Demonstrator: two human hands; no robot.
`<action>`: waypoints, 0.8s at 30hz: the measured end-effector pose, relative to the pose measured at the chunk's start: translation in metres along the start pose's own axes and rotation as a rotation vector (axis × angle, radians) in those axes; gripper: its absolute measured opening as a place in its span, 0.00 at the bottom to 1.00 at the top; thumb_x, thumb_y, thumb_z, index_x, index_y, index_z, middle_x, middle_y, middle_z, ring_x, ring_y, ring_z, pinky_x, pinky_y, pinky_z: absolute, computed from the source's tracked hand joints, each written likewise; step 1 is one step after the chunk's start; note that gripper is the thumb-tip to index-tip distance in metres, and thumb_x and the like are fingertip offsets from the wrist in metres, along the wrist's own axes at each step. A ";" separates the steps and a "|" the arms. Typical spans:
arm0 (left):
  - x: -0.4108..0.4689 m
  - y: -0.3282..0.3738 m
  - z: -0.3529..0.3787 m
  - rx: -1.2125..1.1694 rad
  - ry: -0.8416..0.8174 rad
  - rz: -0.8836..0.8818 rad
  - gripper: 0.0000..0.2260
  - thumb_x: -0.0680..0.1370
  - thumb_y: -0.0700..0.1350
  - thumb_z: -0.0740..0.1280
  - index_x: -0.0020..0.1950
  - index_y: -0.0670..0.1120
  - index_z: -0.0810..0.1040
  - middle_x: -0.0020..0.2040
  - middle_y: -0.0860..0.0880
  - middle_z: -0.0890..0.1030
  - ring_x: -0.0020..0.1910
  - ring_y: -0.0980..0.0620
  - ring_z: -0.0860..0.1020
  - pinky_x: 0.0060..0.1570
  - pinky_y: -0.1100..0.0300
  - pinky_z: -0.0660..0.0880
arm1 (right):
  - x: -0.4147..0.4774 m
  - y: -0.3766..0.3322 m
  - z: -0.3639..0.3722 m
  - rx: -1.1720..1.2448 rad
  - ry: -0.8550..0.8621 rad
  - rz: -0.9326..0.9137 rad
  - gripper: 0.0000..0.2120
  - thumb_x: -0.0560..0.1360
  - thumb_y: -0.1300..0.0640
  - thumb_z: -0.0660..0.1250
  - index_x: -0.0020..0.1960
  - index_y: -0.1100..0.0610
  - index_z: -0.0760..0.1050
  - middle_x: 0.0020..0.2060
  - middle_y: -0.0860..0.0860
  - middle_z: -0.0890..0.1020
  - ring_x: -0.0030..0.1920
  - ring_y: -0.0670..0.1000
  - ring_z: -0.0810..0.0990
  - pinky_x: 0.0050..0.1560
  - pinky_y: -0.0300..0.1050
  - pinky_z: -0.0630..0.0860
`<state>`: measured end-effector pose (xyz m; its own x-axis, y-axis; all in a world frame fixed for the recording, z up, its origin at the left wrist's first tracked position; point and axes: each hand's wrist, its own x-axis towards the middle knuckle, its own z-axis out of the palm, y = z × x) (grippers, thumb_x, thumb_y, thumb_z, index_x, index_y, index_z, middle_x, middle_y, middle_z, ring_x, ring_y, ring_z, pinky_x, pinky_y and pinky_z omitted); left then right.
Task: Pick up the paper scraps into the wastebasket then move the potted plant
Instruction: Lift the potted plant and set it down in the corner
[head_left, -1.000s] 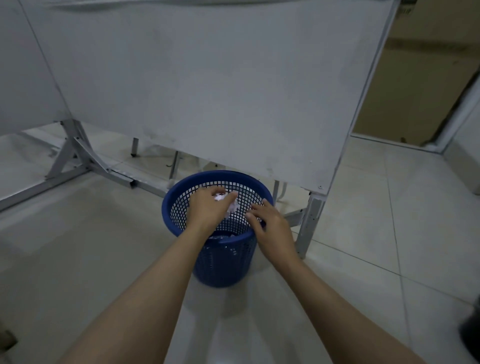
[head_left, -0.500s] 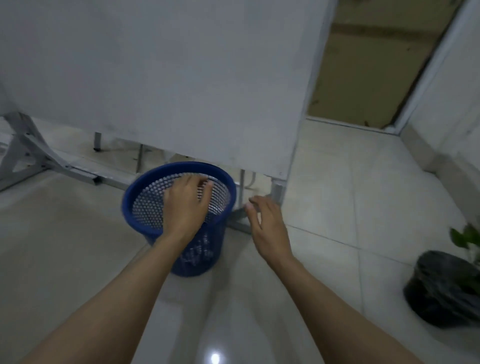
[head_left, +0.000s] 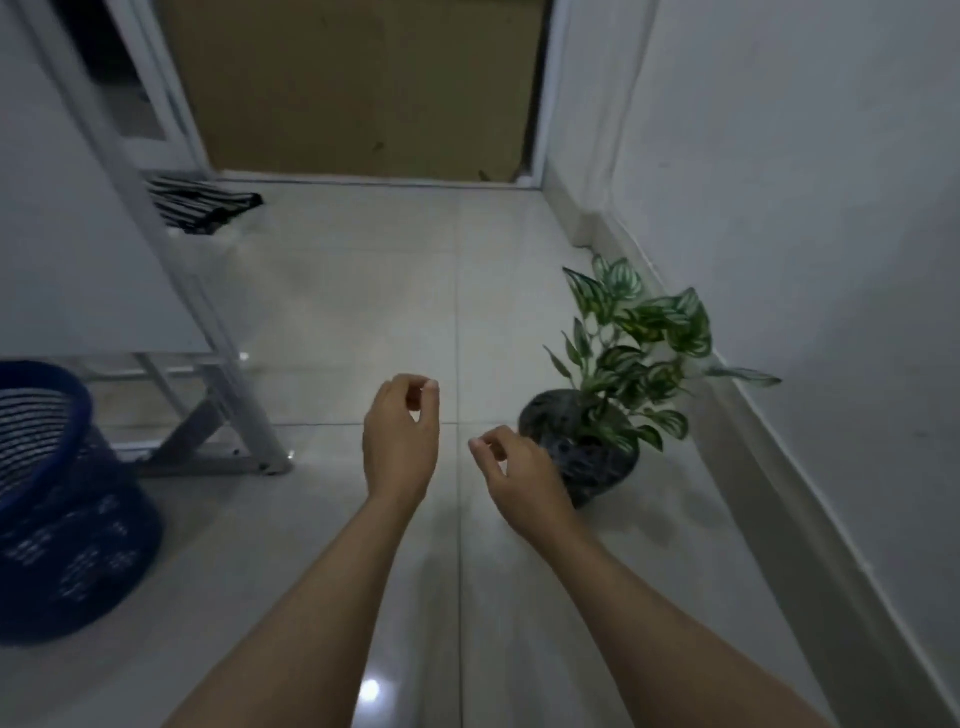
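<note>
While our two bare arms reached forward over the pale tiled floor (head_left: 322, 291), both hands hung empty in the air. Our left hand (head_left: 399, 441) was loosely curled, its fingers (head_left: 428, 387) bent inward toward the thumb with only a narrow gap, gripping nothing. Our right hand (head_left: 524, 478) was curled in much the same way, fingertips drawn close to the thumb, also without anything in it. It sat just in front of the potted plant (head_left: 618, 358) from our view, overlapping the near-left edge of the dark, mottled pot (head_left: 597, 462); whether it touched the pot we could not tell.

The plant stood upright on the floor to our right, close to the white wall (head_left: 805, 182) and its low skirting, with green, pale-striped leaves spreading up and toward the wall. The blue mesh wastebasket (head_left: 62, 499) stood well apart at the far left, cut off by the edge of the view, beside the metal leg (head_left: 228, 415) of a white panel (head_left: 57, 249). We saw no paper scraps on the floor, and the inside of the basket was too dim to read. Ahead lay a brown board (head_left: 363, 88) closing a doorway, and a dark striped bundle (head_left: 202, 200) lay on the floor at its left.
</note>
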<state>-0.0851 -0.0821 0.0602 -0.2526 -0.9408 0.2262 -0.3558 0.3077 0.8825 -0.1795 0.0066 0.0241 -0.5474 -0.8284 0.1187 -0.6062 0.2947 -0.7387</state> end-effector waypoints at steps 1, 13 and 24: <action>-0.006 -0.003 0.014 -0.029 0.003 -0.028 0.09 0.79 0.47 0.60 0.50 0.44 0.78 0.48 0.47 0.80 0.47 0.51 0.77 0.45 0.60 0.69 | -0.006 0.010 -0.002 -0.010 -0.004 0.007 0.16 0.77 0.45 0.57 0.50 0.56 0.75 0.47 0.53 0.82 0.50 0.52 0.78 0.50 0.50 0.75; -0.065 -0.111 0.168 -0.299 -0.228 -0.315 0.16 0.81 0.52 0.54 0.63 0.47 0.74 0.59 0.44 0.79 0.58 0.45 0.77 0.62 0.48 0.72 | -0.059 0.171 0.021 0.222 0.389 0.444 0.18 0.79 0.46 0.54 0.61 0.54 0.73 0.58 0.53 0.77 0.61 0.53 0.74 0.62 0.49 0.72; -0.050 -0.122 0.194 -0.735 -0.480 -0.360 0.27 0.81 0.56 0.42 0.73 0.46 0.66 0.71 0.47 0.72 0.69 0.53 0.70 0.63 0.65 0.69 | -0.002 0.184 0.027 0.991 0.443 0.515 0.30 0.73 0.31 0.47 0.69 0.43 0.64 0.71 0.47 0.69 0.69 0.47 0.67 0.74 0.52 0.61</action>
<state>-0.2032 -0.0452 -0.1387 -0.6392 -0.7523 -0.1595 0.1298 -0.3099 0.9418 -0.2740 0.0500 -0.1301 -0.8637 -0.4279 -0.2662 0.3430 -0.1121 -0.9326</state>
